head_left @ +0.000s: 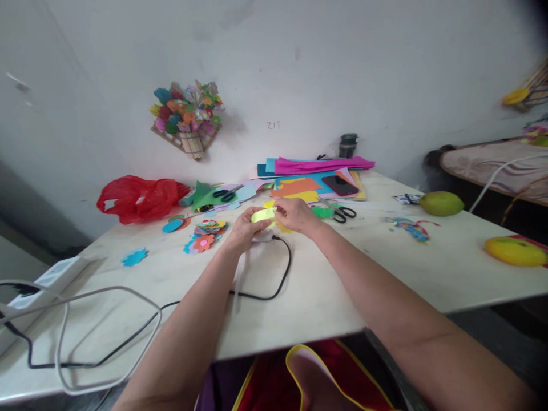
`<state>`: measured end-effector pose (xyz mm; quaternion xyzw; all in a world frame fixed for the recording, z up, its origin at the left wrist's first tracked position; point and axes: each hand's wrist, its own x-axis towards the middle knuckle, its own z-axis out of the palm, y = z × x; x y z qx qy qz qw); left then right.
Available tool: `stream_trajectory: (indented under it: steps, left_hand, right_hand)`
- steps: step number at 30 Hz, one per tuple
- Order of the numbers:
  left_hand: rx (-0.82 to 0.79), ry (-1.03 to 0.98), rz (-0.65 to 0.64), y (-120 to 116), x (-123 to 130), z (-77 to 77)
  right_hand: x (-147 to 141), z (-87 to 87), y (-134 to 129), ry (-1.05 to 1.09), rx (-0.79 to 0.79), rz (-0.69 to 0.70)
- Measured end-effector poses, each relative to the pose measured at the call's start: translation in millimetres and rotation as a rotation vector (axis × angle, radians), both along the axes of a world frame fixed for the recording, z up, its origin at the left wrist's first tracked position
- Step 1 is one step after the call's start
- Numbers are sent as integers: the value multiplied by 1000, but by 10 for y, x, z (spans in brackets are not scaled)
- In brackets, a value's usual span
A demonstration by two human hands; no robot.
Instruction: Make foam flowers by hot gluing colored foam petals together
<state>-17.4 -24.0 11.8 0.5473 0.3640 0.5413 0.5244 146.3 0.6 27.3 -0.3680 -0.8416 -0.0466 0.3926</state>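
Observation:
My left hand (245, 229) holds a bright yellow strip (262, 214) of paper or craft foam between thumb and fingers. At the strip's right end, the closed fingers of my right hand (295, 214) pinch it. Under my hands lies a white corded tool (262, 236), mostly hidden, with a black cord (287, 268) and a pale stick (238, 282) trailing toward me. More yellow pieces (282, 226) show beneath my right hand. Just right of it are a green piece (322, 212) and black-handled scissors (343, 214).
Left of my hands lie stacked foam flowers (209, 228), a blue flower (135, 257) and a red plastic bag (141, 197). Coloured sheets (299, 185) and a phone (340, 184) are behind. Cables and a power strip (47, 285) occupy the left; a mango-like fruit (440, 203) sits right.

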Motion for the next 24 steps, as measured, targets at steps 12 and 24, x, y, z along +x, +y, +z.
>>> stream_trajectory:
  steps: [12,24]
  left_hand:
    - [-51,-5,10,-18,11,17]
    - [-67,7,-11,-29,8,28]
  right_hand:
    - [44,-28,43,-22,34,1]
    - [31,-7,13,-32,14,11]
